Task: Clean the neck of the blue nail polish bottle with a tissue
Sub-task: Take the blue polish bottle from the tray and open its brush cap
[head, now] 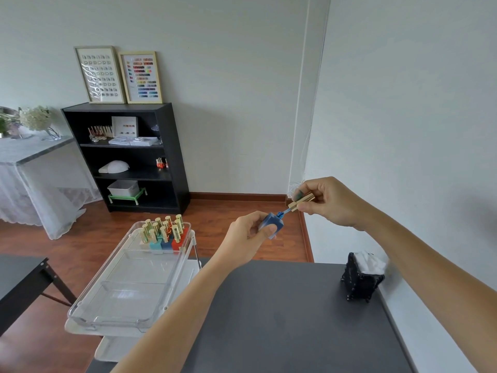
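Note:
My left hand grips the blue nail polish bottle, tilted up to the right, held in the air beyond the table's far edge. Its threaded neck is bare. My right hand pinches the gold cap, lifted off the bottle; the brush stem still reaches from the cap to the neck. White tissues stick out of a black holder at the right of the dark table.
A clear tray on a white cart to the left holds several gold-capped polish bottles at its far end. A black shelf stands against the back wall. A white wall runs along the table's right side.

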A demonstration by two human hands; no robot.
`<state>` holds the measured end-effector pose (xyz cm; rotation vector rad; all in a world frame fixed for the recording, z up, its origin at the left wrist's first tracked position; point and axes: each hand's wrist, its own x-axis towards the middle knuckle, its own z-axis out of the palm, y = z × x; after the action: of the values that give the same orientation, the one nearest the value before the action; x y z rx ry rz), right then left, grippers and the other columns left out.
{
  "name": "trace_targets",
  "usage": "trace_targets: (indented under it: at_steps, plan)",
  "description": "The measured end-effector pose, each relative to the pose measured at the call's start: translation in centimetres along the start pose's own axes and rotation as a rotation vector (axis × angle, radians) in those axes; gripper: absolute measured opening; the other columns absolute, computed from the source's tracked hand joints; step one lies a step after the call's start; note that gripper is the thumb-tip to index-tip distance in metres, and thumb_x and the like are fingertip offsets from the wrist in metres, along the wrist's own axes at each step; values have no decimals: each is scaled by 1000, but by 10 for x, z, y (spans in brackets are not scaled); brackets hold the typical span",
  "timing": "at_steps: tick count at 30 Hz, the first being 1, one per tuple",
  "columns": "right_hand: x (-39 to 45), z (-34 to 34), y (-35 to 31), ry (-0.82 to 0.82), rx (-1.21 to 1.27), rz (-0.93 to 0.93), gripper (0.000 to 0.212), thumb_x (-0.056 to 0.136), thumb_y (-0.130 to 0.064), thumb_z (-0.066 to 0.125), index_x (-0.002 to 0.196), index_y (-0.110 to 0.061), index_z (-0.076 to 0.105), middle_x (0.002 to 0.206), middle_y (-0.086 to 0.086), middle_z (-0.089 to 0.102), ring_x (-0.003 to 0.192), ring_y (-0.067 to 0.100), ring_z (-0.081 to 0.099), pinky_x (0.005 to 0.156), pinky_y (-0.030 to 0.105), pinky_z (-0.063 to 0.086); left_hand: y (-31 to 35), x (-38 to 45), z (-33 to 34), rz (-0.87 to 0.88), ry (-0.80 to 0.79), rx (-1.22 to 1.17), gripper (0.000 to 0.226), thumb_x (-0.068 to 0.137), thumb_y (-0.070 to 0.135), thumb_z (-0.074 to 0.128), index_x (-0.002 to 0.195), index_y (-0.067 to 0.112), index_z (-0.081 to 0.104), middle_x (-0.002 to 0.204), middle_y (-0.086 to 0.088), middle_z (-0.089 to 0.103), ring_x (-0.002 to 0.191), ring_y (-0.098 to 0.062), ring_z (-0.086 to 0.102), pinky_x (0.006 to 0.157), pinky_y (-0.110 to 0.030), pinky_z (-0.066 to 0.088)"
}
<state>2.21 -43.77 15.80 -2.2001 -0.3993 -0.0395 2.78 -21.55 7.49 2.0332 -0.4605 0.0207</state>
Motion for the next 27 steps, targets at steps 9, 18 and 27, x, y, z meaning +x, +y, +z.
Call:
trace_targets:
  at_steps: [9,18,27]
  plan:
    - [-3,-7,2,15,-22,16,10,86,-9,71,88,-19,71,92,13,75,78,20,62,83,48,54,4,1,1,-20,-3,5,18,96,27,61,114,24,66,99,6,74,94,-19,68,86,-37,55]
    - [-3,-9,2,16,-49,16,9,85,-10,71,87,-18,71,88,4,78,78,22,66,83,45,54,4,2,3,-24,-19,21,17,96,29,62,113,29,65,98,8,74,92,-21,69,82,-40,57]
    - [3,-7,-2,13,-120,-7,9,85,-10,72,90,-18,72,92,8,77,90,32,69,88,50,55,0,4,8,-35,-40,47,12,95,33,63,106,38,61,95,13,73,90,-22,68,77,-36,57]
